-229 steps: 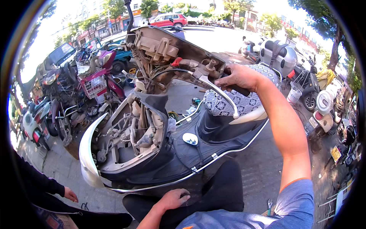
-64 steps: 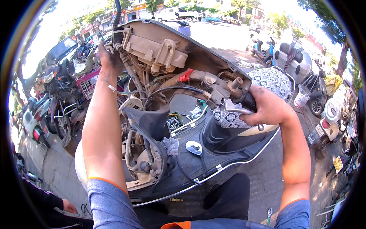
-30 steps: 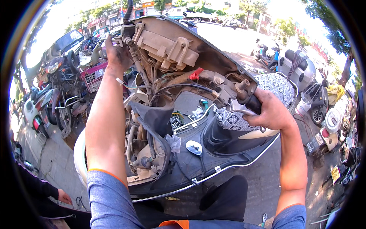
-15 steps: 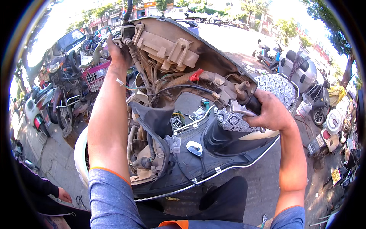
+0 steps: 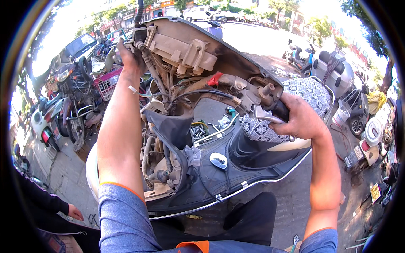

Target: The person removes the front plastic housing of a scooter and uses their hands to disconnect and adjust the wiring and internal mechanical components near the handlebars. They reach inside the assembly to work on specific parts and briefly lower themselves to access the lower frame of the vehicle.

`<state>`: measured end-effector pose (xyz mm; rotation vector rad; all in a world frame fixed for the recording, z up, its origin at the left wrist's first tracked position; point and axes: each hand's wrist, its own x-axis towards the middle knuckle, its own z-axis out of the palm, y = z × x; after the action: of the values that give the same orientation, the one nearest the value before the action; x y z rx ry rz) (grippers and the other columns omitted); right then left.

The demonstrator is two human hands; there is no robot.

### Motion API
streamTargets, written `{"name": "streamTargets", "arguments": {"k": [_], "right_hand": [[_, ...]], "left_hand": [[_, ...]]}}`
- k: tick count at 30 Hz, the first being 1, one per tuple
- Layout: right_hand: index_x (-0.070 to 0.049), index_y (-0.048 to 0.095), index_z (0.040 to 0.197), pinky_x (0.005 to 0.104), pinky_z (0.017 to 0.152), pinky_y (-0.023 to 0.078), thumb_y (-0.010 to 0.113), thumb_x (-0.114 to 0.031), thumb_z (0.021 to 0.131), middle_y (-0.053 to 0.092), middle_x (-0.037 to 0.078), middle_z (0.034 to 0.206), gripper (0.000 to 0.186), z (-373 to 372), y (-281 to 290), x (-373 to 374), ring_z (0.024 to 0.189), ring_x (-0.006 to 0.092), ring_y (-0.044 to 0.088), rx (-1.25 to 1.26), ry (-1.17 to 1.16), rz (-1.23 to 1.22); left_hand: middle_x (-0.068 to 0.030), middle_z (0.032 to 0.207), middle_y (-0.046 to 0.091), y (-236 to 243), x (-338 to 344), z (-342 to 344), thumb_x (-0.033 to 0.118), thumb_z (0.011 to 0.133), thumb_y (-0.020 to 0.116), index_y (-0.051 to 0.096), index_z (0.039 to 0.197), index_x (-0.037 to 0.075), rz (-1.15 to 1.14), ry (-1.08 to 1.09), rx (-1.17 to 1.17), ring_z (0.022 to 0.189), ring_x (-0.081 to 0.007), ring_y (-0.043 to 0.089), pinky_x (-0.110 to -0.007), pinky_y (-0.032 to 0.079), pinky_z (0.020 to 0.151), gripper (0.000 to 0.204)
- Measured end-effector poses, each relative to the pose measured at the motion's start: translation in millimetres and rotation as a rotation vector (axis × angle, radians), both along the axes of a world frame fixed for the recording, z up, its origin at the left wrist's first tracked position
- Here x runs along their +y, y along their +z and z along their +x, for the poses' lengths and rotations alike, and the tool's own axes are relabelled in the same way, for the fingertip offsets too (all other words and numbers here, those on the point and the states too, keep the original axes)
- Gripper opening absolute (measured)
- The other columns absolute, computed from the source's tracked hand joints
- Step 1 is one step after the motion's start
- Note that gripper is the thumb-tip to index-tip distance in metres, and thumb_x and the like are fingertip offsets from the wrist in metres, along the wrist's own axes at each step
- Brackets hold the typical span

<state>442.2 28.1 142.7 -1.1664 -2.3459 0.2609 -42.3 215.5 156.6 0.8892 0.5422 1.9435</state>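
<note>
A partly dismantled scooter has its dusty front housing [image 5: 179, 48] open, exposing cables, a red connector [image 5: 215, 78] and the bare handlebar [image 5: 240, 86]. My left hand [image 5: 131, 57] is closed around the handlebar's far left end, beside the mirror stem [image 5: 139, 14]; its fingertips are partly hidden. On the right, my right hand [image 5: 297, 116] grips the black handlebar grip [image 5: 279, 110], with the thumb by the silver brake lever [image 5: 263, 114]. Beyond it sits the seat [image 5: 306, 95] in patterned cloth. A loose mirror [image 5: 218, 160] and a rag [image 5: 192, 156] lie on the scooter body.
Parked scooters [image 5: 50, 126] and a pink basket [image 5: 105, 86] crowd the left; more scooters and a silver top box [image 5: 337, 74] stand right. A co-worker's hand [image 5: 75, 212] shows lower left. Small parts [image 5: 204, 130] lie beyond the footboard; a wrench [image 5: 294, 243] lies near me.
Since the oldest frame, my left hand has risen from my lap to the handlebar, my right hand has moved slightly lower, and the brake lever has turned. The last second shows little movement.
</note>
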Motion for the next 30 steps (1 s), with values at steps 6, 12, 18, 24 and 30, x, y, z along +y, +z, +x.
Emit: {"name": "streamTargets", "arguments": {"k": [6, 12, 18, 24, 30], "right_hand": [[-0.002, 0.067, 0.113, 0.0435, 0.079, 0.054, 0.089, -0.025, 0.075, 0.068, 0.018, 0.088, 0.05, -6.2, 2.4, -1.3, 0.08, 0.0369, 0.065, 0.003, 0.041, -0.015], [-0.003, 0.068, 0.118, 0.0423, 0.081, 0.056, 0.088, -0.024, 0.074, 0.071, 0.017, 0.091, 0.053, -4.1, -3.0, -2.5, 0.082, 0.0331, 0.068, -0.009, -0.03, -0.114], [-0.003, 0.062, 0.125, 0.0499, 0.084, 0.055, 0.087, -0.03, 0.076, 0.072, 0.023, 0.099, 0.061, 6.1, 3.6, -5.4, 0.094, 0.0455, 0.069, -0.063, 0.043, 0.005], [-0.001, 0.062, 0.113, 0.052, 0.083, 0.056, 0.085, -0.035, 0.078, 0.071, 0.024, 0.096, 0.054, -5.1, 11.0, -6.4, 0.095, 0.0457, 0.07, -0.082, 0.055, 0.018], [0.0, 0.064, 0.114, 0.0514, 0.086, 0.057, 0.083, -0.039, 0.077, 0.073, 0.024, 0.093, 0.057, 3.9, 6.6, -7.9, 0.095, 0.0442, 0.072, -0.077, 0.022, -0.005]], "left_hand": [[-0.0089, 0.112, 0.073, -1.0, 2.7, -26.8, 0.077, 0.1, 0.035, 0.068, 0.127, 0.015, -0.001, 0.035, 0.028, 0.097, -0.03, 0.067, -0.051, 0.056, 0.091, 0.076], [-0.0146, 0.132, 0.073, -20.8, 0.2, -5.9, 0.076, 0.101, 0.037, 0.068, 0.137, 0.009, -0.088, 0.032, 0.027, 0.121, -0.037, 0.068, -0.057, 0.051, 0.11, 0.083], [-0.0139, 0.136, 0.073, -10.8, 13.7, -5.2, 0.076, 0.104, 0.033, 0.067, 0.142, 0.009, -0.04, -0.014, 0.009, 0.124, -0.0361, 0.068, -0.054, 0.051, 0.112, 0.085], [-0.0121, 0.138, 0.073, -12.3, 34.4, -57.3, 0.067, 0.108, 0.036, 0.067, 0.144, 0.009, 0.043, 0.049, 0.056, 0.125, -0.0331, 0.069, -0.05, 0.051, 0.113, 0.075], [-0.0091, 0.143, 0.07, -18.3, 18.1, -24.9, 0.058, 0.112, 0.037, 0.063, 0.147, 0.01, 0.06, 0.001, 0.023, 0.131, -0.0307, 0.066, -0.05, 0.047, 0.116, 0.065]]}}
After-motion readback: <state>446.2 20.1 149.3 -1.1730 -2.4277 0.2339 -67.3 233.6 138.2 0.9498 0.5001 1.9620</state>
